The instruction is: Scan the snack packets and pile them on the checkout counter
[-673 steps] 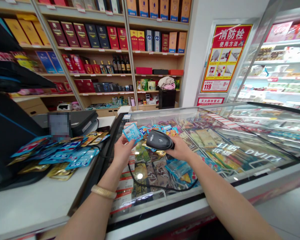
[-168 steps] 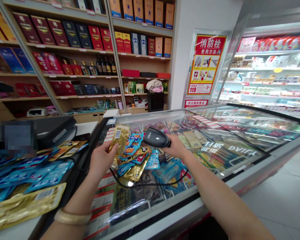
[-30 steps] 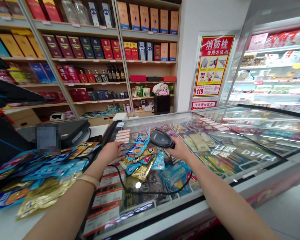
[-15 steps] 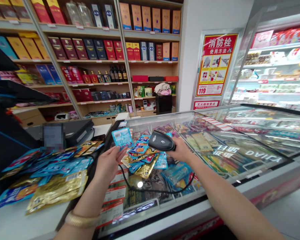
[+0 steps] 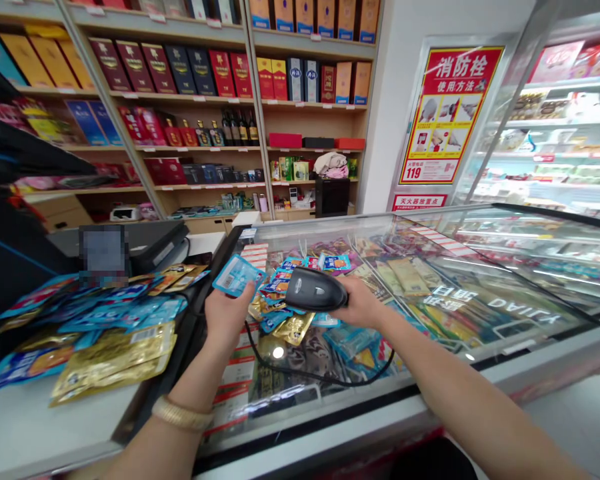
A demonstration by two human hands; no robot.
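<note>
Between the thumb and fingers of my left hand (image 5: 229,312) is a small blue snack packet (image 5: 239,275), its pale back with a barcode turned up. My right hand (image 5: 363,303) grips a black barcode scanner (image 5: 314,289), its head pointing left toward the packet, a short gap apart. A black cable (image 5: 310,379) loops below over the glass. Under and behind the scanner lies a pile of blue and gold snack packets (image 5: 294,328) on the freezer's glass top, partly covered by the scanner.
On the white counter (image 5: 85,427) at left, many blue and gold packets (image 5: 115,357) lie heaped beside a dark checkout machine (image 5: 157,245). The glass-topped freezer (image 5: 460,373) stretches right with packaged goods inside. Shelves of boxes and bottles (image 5: 195,137) stand behind.
The blue packet has tilted and moved slightly left in my left hand. The scanner has shifted a little left and down, and the view has tipped downward.
</note>
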